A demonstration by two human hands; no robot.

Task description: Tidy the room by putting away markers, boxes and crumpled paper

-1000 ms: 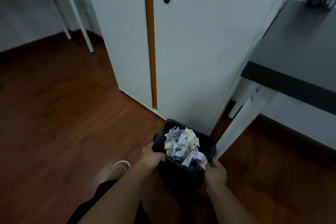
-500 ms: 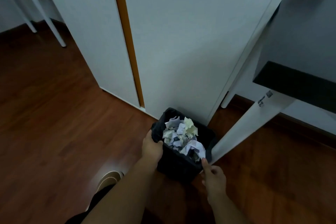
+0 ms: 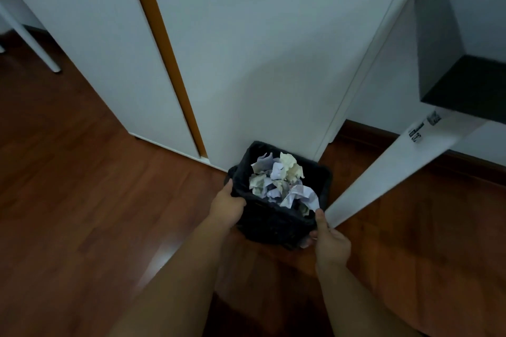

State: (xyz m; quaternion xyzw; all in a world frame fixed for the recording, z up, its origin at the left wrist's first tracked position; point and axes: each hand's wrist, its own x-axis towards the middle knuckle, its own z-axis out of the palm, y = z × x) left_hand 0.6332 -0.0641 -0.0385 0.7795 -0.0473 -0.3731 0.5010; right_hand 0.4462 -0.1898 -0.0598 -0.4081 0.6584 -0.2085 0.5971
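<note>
A small black bin [image 3: 269,223] stands low over the wooden floor, close to the white cabinet's corner. It is filled with several balls of crumpled paper [image 3: 282,180], white, lilac and pale yellow. My left hand [image 3: 227,206] grips the bin's left rim, fingers curled over the edge. My right hand [image 3: 330,242] is at the bin's near right corner, thumb up against the rim and fingers under the side. No markers or boxes are in sight.
A white cabinet [image 3: 260,57] with an orange strip [image 3: 167,57] between its doors rises just behind the bin. A white desk leg [image 3: 383,172] slants down right beside the bin, under a dark desk top [image 3: 462,85]. Another white table leg [image 3: 30,35] stands far left.
The bin has come down and nearer to the cabinet's base. My right hand slid from the rim's right side to the near right corner. My view has tilted down.
</note>
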